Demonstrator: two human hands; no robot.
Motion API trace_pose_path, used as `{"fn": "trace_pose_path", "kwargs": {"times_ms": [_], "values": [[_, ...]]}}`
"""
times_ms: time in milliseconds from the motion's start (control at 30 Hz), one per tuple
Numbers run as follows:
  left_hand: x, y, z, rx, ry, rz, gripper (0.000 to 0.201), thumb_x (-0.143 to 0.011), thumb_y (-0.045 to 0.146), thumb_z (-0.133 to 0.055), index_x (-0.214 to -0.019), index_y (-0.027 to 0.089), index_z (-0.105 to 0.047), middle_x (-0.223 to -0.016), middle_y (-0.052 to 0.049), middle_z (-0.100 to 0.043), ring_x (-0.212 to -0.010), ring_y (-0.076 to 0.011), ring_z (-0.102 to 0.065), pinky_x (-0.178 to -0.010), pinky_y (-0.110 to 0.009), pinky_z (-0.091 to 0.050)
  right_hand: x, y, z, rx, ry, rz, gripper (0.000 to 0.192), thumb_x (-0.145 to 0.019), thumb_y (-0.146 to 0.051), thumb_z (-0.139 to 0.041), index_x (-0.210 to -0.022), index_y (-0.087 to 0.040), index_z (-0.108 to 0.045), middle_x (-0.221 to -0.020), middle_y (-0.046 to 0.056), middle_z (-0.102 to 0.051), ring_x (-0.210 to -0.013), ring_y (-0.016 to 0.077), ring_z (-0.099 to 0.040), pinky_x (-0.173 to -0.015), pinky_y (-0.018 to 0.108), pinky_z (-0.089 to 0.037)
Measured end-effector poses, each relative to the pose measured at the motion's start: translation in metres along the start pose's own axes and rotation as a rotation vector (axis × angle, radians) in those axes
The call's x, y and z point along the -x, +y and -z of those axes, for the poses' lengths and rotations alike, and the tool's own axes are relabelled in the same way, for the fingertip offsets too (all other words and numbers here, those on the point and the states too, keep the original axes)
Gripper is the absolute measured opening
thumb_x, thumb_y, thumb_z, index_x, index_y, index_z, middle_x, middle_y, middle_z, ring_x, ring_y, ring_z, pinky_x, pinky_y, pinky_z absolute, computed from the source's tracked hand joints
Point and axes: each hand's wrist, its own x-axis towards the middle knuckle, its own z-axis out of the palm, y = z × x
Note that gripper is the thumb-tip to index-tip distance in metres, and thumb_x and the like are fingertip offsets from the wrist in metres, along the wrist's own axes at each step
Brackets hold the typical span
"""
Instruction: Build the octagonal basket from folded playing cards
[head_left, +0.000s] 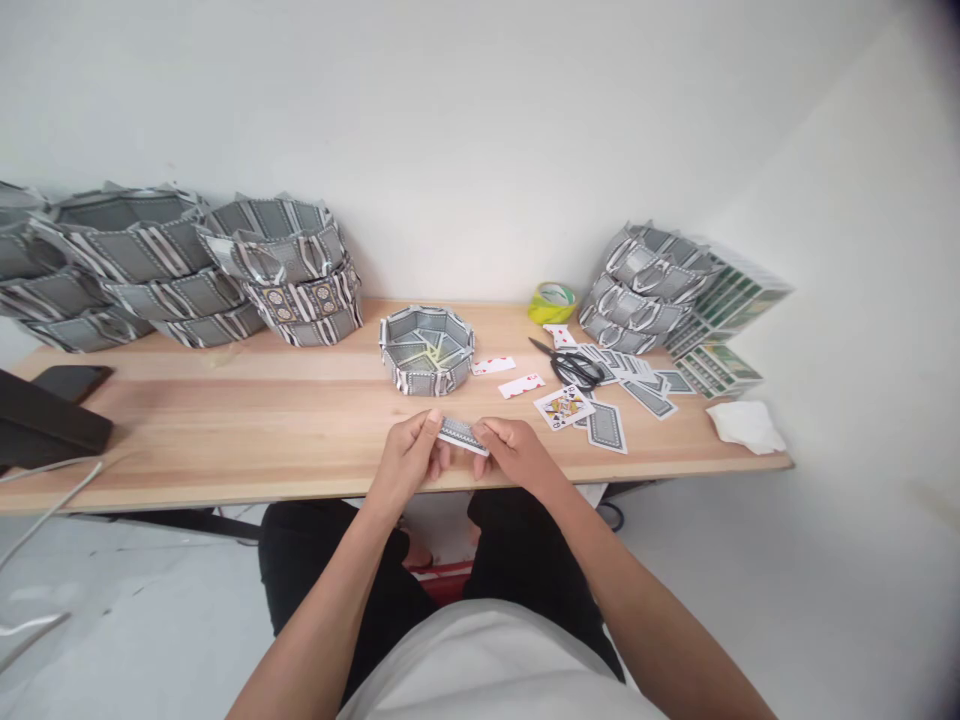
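Observation:
Between my two hands, just over the table's front edge, is a playing card (463,435) that looks folded into a narrow strip, its grey patterned back up. My left hand (409,452) pinches its left end with the thumb on top. At the other end, my right hand (514,447) grips it the same way; some fingertips are hidden below. Straight beyond my hands sits a low round basket (427,381) made of folded cards, with yellow strips across its bottom. Two cut card strips lie to its right, one of them a red-pip strip (521,385).
Black scissors (577,370) lie among loose playing cards (606,427) on the right. Behind them are yellow tape (553,302), a stacked card basket (649,290) and green boxes (724,320). Tall card baskets (281,270) line the left wall side. White tissue (746,427) rests at the right end.

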Motion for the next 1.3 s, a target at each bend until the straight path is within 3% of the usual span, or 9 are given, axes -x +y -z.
{"fn": "trace_pose_path", "kwargs": {"times_ms": [367, 467, 567, 633, 800, 1033, 1133, 1300], "values": [[0.003, 0.013, 0.011, -0.117, -0.124, 0.004, 0.041, -0.093, 0.044, -0.045, -0.066, 0.015, -0.056, -0.05, 0.004, -0.052, -0.042, -0.0072, -0.044, -0.046, -0.02, -0.034, -0.001, -0.003, 0.01, -0.056, -0.103, -0.03, 0.046, -0.096, -0.046, -0.037, -0.066, -0.02, -0.06, -0.059, 0.001, -0.071, -0.058, 0.0143, -0.063, -0.064, 0.025, -0.05], [0.007, 0.011, 0.006, -0.196, -0.005, -0.032, 0.042, -0.094, 0.042, -0.044, -0.063, 0.016, -0.054, -0.044, 0.005, -0.049, -0.04, -0.0076, -0.044, -0.046, -0.02, -0.034, -0.002, -0.002, 0.009, -0.119, -0.08, -0.049, 0.04, -0.095, -0.043, -0.04, -0.069, -0.019, -0.059, -0.06, 0.001, -0.07, -0.058, 0.0146, -0.064, -0.063, 0.025, -0.051], [0.01, 0.009, -0.001, -0.187, 0.14, -0.043, 0.04, -0.095, 0.04, -0.043, -0.063, 0.017, -0.052, -0.045, 0.005, -0.05, -0.039, -0.0075, -0.045, -0.046, -0.019, -0.035, -0.002, 0.004, 0.004, -0.209, -0.005, -0.057, 0.022, -0.091, -0.038, -0.051, -0.089, -0.02, -0.061, -0.071, 0.0, -0.072, -0.067, 0.0157, -0.068, -0.066, 0.026, -0.053], [0.011, 0.009, -0.003, -0.166, 0.17, -0.022, 0.039, -0.095, 0.039, -0.042, -0.064, 0.017, -0.052, -0.045, 0.004, -0.051, -0.039, -0.0078, -0.046, -0.046, -0.019, -0.036, -0.001, 0.008, 0.001, -0.231, 0.063, -0.065, 0.018, -0.089, -0.036, -0.055, -0.095, -0.02, -0.06, -0.073, 0.0, -0.072, -0.068, 0.0154, -0.067, -0.066, 0.026, -0.053], [0.007, 0.012, 0.001, -0.082, 0.019, 0.058, 0.037, -0.094, 0.043, -0.042, -0.074, 0.016, -0.057, -0.053, 0.002, -0.058, -0.046, -0.0107, -0.052, -0.05, -0.021, -0.039, 0.001, 0.009, 0.001, -0.242, 0.131, -0.085, 0.018, -0.091, -0.035, -0.052, -0.085, -0.02, -0.058, -0.068, -0.001, -0.07, -0.061, 0.013, -0.064, -0.061, 0.023, -0.05], [-0.004, 0.023, 0.013, -0.005, -0.206, 0.207, 0.043, -0.093, 0.046, -0.043, -0.07, 0.015, -0.062, -0.054, -0.001, -0.057, -0.049, -0.0109, -0.048, -0.051, -0.022, -0.037, 0.002, 0.003, 0.01, -0.2, 0.114, -0.126, 0.041, -0.096, -0.04, -0.043, -0.063, -0.02, -0.055, -0.058, 0.0, -0.066, -0.052, 0.0108, -0.057, -0.055, 0.022, -0.044], [-0.006, 0.023, 0.013, -0.022, -0.216, 0.211, 0.044, -0.092, 0.047, -0.045, -0.069, 0.014, -0.063, -0.052, 0.0, -0.055, -0.048, -0.0099, -0.045, -0.05, -0.021, -0.035, 0.002, 0.003, 0.013, -0.199, 0.07, -0.129, 0.046, -0.097, -0.043, -0.039, -0.061, -0.019, -0.055, -0.055, 0.0, -0.065, -0.05, 0.0106, -0.055, -0.054, 0.022, -0.043], [-0.004, 0.018, 0.005, -0.09, -0.126, 0.166, 0.04, -0.092, 0.046, -0.045, -0.069, 0.016, -0.06, -0.049, 0.002, -0.051, -0.044, -0.0098, -0.042, -0.047, -0.021, -0.033, -0.004, 0.003, 0.017, -0.221, 0.046, -0.149, 0.044, -0.096, -0.043, -0.043, -0.062, -0.018, -0.057, -0.057, 0.001, -0.065, -0.049, 0.0097, -0.053, -0.053, 0.021, -0.042]]}}
